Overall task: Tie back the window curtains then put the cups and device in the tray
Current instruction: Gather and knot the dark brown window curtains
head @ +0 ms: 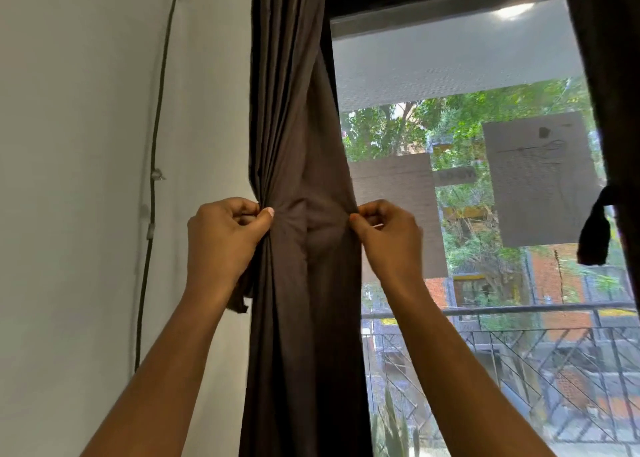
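Just right of the left hand (221, 235), which pinches its edge, the curtain (304, 249) is gathered. The right hand (391, 238) pinches the opposite edge, and the knot seems unfinished. Farther right, the second curtain (606, 76) looks tied. Cups, device and tray are unseen.

Left curtain (304, 145) hangs between the wall (86, 145) on its left and the window (467, 186) on its right. My left hand (221, 238) pinches its wall-side edge, my right hand (391, 238) its window-side edge. A cable (156, 138) runs down the wall. Right curtain (609, 76) hangs at the window's right edge; a balcony railing (519, 309) stands behind the glass.
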